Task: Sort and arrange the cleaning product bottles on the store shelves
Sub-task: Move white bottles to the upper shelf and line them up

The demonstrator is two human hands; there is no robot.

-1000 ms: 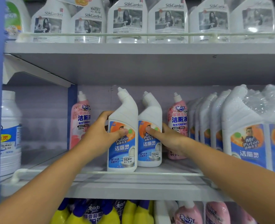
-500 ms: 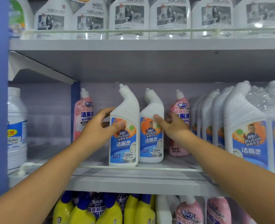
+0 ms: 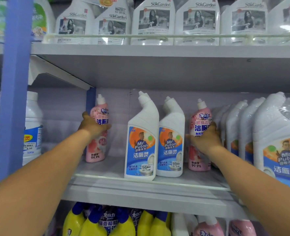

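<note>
You are facing the middle shelf (image 3: 140, 195), under a rack of clear SukGarden refill pouches (image 3: 154, 23) and beside a block of shrink-wrapped white jugs (image 3: 277, 142) on the right. At the front of the shelf two white Mr Puton bottles (image 3: 141, 147) stand upright and touching, with nothing holding them.

Your arms reach past them on either side. Your left hand (image 3: 91, 126) wraps its fingers round the waist of the left pink bottle (image 3: 98, 133), which stands at the back by the blue upright. Your right hand (image 3: 207, 140) curls round the right pink bottle (image 3: 200, 133), just right of the white pair and near the jugs.

This looks like the sorting step: the two pink bottles are split by the white pair, so like probably needs joining like. The next move calls for lifting each pink bottle clear of its neighbours without knocking the white pair, then setting both down side by side.

Half a second ago your hands were on the white bottles, the left round the nearer one and the right touching the other's label. They have since left those and gone outward to the pink ones.
</note>
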